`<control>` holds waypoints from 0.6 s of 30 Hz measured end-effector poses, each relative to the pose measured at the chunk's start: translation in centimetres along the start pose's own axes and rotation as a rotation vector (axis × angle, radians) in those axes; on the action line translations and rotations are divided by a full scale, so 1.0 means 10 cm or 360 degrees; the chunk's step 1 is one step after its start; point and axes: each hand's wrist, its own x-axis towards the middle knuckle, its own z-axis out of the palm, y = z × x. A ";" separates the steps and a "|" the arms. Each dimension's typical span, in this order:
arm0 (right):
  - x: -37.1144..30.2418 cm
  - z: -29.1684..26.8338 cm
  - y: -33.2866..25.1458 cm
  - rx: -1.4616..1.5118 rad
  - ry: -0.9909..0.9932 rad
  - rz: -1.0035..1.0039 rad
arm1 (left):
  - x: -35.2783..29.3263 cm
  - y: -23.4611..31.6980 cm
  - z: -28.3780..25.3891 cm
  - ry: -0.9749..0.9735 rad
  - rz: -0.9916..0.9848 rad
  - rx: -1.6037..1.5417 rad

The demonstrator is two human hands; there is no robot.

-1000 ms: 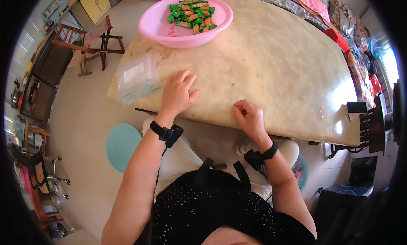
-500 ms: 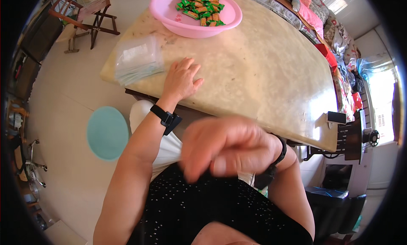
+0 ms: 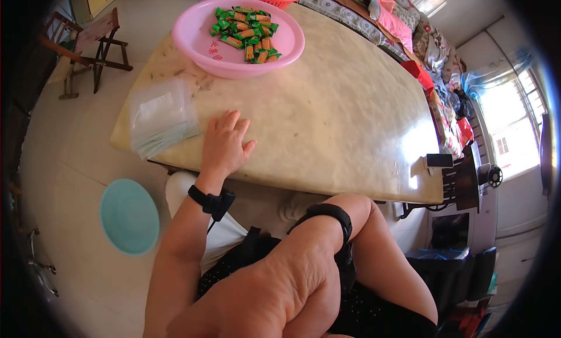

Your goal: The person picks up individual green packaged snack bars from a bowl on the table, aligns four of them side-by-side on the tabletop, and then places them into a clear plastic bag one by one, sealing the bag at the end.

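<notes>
My left hand [image 3: 225, 142] lies palm down at the table's near edge, its fingers apart and nothing in them. Just left of it sits a pile of clear plastic bags [image 3: 160, 107]. My right hand [image 3: 263, 291] is raised close to the camera over my lap, wrist bent and its back showing; its fingers are hidden. Farther up the table [image 3: 333, 104] stands a pink basin [image 3: 187, 37] with several small green-and-orange wrapped sweets [image 3: 248, 31] inside. Behind it is a red basket [image 3: 280, 1] of purple-wrapped sweets.
A pale teal basin [image 3: 128, 218] stands on the floor at left, below a folding stool [image 3: 96, 40]. On the right, a phone [image 3: 439, 161] rests by the table's corner. Patterned seating [image 3: 350, 22] runs along the far side, and a black chair [image 3: 444, 274] stands at lower right.
My right hand has swung down and nearer the camera, its fingers passing out of sight. The view has shifted, so more of the red basket shows. The left hand stays on the table.
</notes>
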 end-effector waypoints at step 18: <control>0.09 -0.66 -0.75 -0.1202 -0.0694 0.0667 | 0.03 0.01 -0.07 -0.0066 -0.0086 -0.0097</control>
